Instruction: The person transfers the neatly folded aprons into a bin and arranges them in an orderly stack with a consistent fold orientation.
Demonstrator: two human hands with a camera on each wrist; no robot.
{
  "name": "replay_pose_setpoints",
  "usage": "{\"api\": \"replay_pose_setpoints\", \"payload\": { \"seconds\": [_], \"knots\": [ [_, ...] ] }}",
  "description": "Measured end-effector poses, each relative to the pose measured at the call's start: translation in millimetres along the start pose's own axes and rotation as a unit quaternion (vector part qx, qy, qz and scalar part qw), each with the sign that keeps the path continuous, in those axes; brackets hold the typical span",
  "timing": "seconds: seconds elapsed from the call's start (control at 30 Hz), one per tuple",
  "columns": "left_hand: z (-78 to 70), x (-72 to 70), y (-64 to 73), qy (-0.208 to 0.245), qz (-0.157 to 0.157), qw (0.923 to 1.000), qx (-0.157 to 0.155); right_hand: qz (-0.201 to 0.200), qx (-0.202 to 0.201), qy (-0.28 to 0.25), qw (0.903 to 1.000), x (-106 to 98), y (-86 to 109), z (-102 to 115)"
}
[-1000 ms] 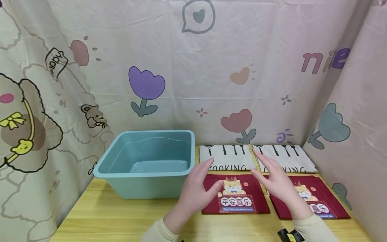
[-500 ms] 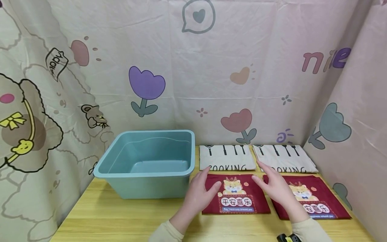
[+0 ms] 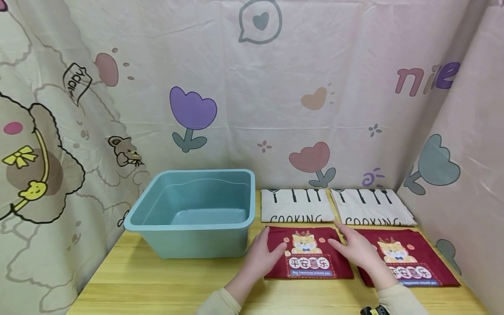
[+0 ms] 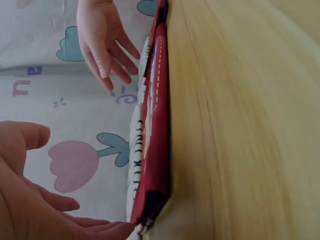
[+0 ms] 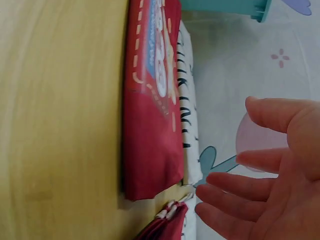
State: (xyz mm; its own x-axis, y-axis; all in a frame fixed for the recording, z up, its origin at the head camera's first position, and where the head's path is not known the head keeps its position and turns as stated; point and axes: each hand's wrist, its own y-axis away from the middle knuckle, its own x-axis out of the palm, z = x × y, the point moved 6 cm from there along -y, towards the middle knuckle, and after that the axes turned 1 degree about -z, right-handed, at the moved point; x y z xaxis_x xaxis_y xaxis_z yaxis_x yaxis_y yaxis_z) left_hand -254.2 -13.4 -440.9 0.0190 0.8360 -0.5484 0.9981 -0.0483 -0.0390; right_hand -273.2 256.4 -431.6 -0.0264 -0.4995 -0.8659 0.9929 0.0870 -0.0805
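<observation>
A folded dark red cloth [image 3: 281, 267] with a cartoon animal and white lettering lies flat on the table. My left hand [image 3: 260, 257] is at its left edge, thumb raised and fingers extended. In the left wrist view the fingertips [image 4: 125, 230] meet a corner of that cloth; whether they press on it I cannot tell. Across from it, my right hand [image 3: 360, 250] hovers at the cloth's right edge with spread fingers. A second red folded cloth [image 3: 437, 262], partly hidden behind the right hand, lies to the right. Neither hand holds anything.
Left of the cloths stands a teal plastic tub [image 3: 197, 240] with nothing in it. Two white folded cloths, a left one [image 3: 295, 205] and a right one [image 3: 372, 208], printed with utensils, lie behind the red ones. A patterned curtain [image 3: 252, 109] encloses the wooden table [image 3: 157, 288].
Both hands have lowered towards the left red cloth, the left moving slightly right. The cloths and the tub have stayed in place.
</observation>
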Motion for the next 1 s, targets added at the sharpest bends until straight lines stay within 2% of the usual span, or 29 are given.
{"api": "replay_pose_setpoints", "payload": {
  "seconds": [0.4, 0.63, 0.8, 1.0],
  "knots": [
    [15.0, 4.8, -8.4, 0.082, 0.025, 0.9959, -0.029, 0.023, 0.027, -0.008, 0.9993, 9, -3.9, -14],
    [22.6, 3.8, -9.5, 0.173, 0.032, 0.9834, -0.045, 0.030, 0.043, -0.008, 0.9986, 13, -6.4, -20],
    [28.5, 2.3, -10.1, 0.188, 0.013, 0.9793, -0.075, 0.032, 0.061, -0.026, 0.9973, 18, -8.8, -28],
    [34.6, 1.7, -9.9, 0.218, -0.020, 0.9714, -0.092, 0.045, 0.083, -0.092, 0.9912, 21, -8.5, -33]
  ]
}}
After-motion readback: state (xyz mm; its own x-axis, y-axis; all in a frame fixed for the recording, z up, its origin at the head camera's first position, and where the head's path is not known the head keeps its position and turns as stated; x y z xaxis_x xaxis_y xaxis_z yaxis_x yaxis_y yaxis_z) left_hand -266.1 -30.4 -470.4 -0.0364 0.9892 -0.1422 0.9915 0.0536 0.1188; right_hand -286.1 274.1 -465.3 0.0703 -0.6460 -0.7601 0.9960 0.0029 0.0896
